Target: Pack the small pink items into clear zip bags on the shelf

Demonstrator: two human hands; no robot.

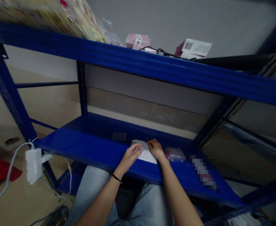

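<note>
A white sheet (147, 156), paper or thin packing, lies on the lower blue shelf in front of me. My left hand (130, 156) is over its left edge, thumb and fingers curled toward each other; what is between them is too small to name. At the sheet's upper right edge is my right hand (156, 148), its fingers bent down and closed, the tips partly hidden. Tiny dark red bits show near those fingertips. Just right of that hand lies a clear plastic bag (177, 153) with small pink-red pieces at its left side.
A small clear packet (119, 136) lies behind my left hand. The upper shelf beam (138, 59) crosses above, bearing pink boxes (138, 40), a white-and-maroon box (194, 47) and a large filled plastic bag (46, 15). A white power adapter (34, 164) hangs at the left post.
</note>
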